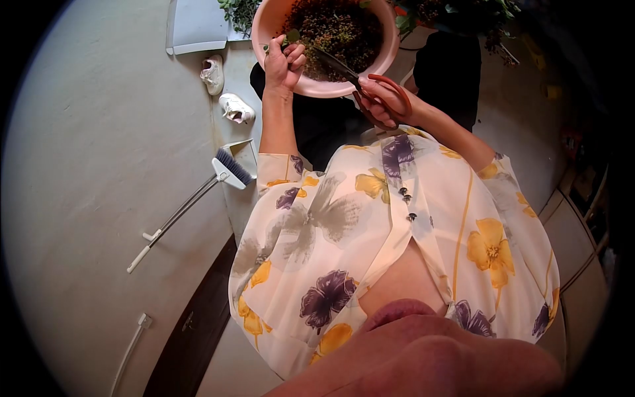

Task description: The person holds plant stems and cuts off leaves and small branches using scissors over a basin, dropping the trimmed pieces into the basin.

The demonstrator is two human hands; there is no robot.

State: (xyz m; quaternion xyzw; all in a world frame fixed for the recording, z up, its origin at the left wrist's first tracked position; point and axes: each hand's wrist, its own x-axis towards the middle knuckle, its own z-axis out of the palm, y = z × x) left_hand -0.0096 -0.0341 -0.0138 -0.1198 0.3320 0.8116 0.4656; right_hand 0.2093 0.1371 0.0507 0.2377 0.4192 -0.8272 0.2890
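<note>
My left hand (284,63) is closed round a small sprig with green leaves (292,36), over the left rim of a pink basin (317,87). Inside the basin lies a heap of small reddish-brown berries on thin stems (340,30). At the basin's near right rim, my right hand (390,102) grips a pair of scissors (380,92) by their red loop handles. Their dark blades point up and left over the berries, towards my left hand. Whether the blades touch anything, I cannot tell.
More leafy branches with berries (456,13) lie beyond the basin at right. Green leaves (241,14) sit by a pale panel (196,26) at upper left. Two white shoes (212,74), a broom (231,170) and a dustpan (245,153) are along the left.
</note>
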